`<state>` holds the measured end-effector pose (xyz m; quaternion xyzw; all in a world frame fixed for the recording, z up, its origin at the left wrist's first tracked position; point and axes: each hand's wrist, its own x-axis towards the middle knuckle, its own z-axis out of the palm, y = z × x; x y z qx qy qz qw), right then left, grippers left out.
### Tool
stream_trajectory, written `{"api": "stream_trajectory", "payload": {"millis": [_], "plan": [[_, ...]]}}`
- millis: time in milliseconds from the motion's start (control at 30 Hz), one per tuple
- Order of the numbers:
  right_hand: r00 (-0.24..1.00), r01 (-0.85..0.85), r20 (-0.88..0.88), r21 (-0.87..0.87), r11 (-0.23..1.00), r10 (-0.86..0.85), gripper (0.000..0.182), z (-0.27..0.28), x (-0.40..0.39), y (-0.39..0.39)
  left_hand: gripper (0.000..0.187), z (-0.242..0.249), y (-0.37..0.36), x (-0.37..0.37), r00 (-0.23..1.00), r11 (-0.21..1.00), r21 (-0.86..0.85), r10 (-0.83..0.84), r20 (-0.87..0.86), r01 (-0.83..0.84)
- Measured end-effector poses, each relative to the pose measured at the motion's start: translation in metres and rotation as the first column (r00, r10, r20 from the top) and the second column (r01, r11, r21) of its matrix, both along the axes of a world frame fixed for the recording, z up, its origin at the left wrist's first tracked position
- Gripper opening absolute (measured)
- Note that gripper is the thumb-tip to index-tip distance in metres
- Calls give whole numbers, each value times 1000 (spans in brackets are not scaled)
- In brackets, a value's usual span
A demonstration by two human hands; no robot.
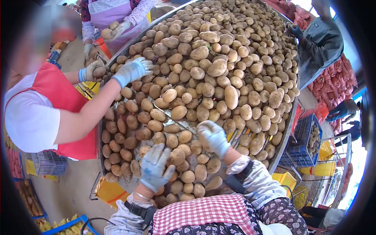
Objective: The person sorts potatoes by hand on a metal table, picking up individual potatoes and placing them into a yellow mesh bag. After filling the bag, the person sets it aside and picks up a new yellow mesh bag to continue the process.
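A large heap of potatoes (217, 67) lies on a metal-rimmed sorting table (284, 150). My left hand (156, 166), in a pale blue and white glove, rests over the near potatoes, fingers stretched and thumb apart. Beside its fingers lies a brown potato (177, 157). To the right, my right hand (214, 138) wears a matching glove with soiled fingers. Its fingers curl down around a potato (203, 141), which they partly hide. Smaller groups of potatoes lie between and below both hands, with bits of the metal surface showing.
At the left, a co-worker in a red apron (66, 105) reaches over the table with gloved hands. Another in a purple apron (109, 15) holds potatoes at the far left. A dark-sleeved person (321, 47) stands at the right, near a blue crate (300, 137).
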<state>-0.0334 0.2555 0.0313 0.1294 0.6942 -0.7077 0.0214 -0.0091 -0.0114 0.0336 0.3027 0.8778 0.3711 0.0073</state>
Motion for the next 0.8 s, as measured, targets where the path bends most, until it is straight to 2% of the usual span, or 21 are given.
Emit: {"api": "stream_trajectory", "payload": {"millis": [33, 67, 100, 133, 200, 267, 333, 367, 400, 433, 467, 500, 533, 567, 600, 633, 667, 733, 800], "plan": [[972, -32, -173, 567, 823, 157, 22, 10, -1, -10, 66, 14, 22, -5, 989, 994, -103, -56, -135, 43], [939, -106, -144, 742, 662, 311, 16, 10, -4, -17, 67, 22, 36, -11, 956, 976, -209, -124, -265, 68], [880, 18, -323, 755, 656, 348, 18, 16, -8, -17, 69, 11, 43, -17, 968, 941, -331, -139, -207, 65], [785, 135, -485, 742, 657, 385, 20, 23, -14, -16, 69, 2, 42, -24, 969, 944, -325, -134, -210, 60], [772, 272, -528, 777, 568, 353, 36, 40, -42, 25, 74, -11, 24, -42, 956, 882, -423, 89, -280, -207], [789, 591, -604, 796, 132, 110, 56, 46, -60, 66, 76, -18, 2, -50, 951, 874, -417, 140, -277, -250], [944, 311, -285, 936, 163, -165, 68, 27, -71, 100, 77, -25, -8, -56, 928, 811, -461, 260, -268, -360], [943, 315, -288, 935, 166, -168, 68, 20, -71, 106, 76, -24, -8, -58, 928, 801, -472, 287, -238, -369], [960, 276, -257, 933, 229, -111, 69, 24, -71, 105, 76, -23, -4, -57, 927, 801, -471, 284, -246, -370], [972, 236, -230, 929, 286, -54, 70, 30, -70, 104, 75, -24, 5, -54, 900, 840, -355, 307, -309, -409], [947, 298, -320, 853, 429, -23, 69, 34, -64, 99, 74, -26, 16, -48, 869, 870, -233, 336, -364, -434], [934, 269, -336, 447, 853, -119, 66, 40, -57, 90, 69, -6, 31, -35, 931, 927, -244, 208, -299, -285], [935, 176, -291, -120, 977, -204, 64, 47, -47, 83, 69, -6, 36, -26, 932, 927, -242, 210, -295, -286], [937, 172, -286, -115, 978, -198, 64, 54, -36, 79, 69, -8, 38, -14, 980, 933, -329, 92, -175, -146], [953, 44, -241, -490, 871, -184, 62, 61, -26, 76, 68, -9, 38, -7, 998, 917, -398, -26, -49, 5], [965, -69, -209, -789, 611, -160, 60, 66, -18, 74, 67, -19, 30, -10, 994, 866, -500, -40, -105, -18], [962, -63, -210, -790, 610, -173, 60, 68, -12, 73, 67, -23, 23, -15, 993, 865, -503, -53, -107, -7], [992, -44, -80, -948, 316, -100, 64, 72, 1, 67, 64, -28, 14, -23, 935, 860, -482, -18, -354, -165], [989, -31, -78, -941, 337, -129, 59, 75, 11, 64, 62, -29, 10, -30, 927, 857, -481, -9, -375, -186]]}}
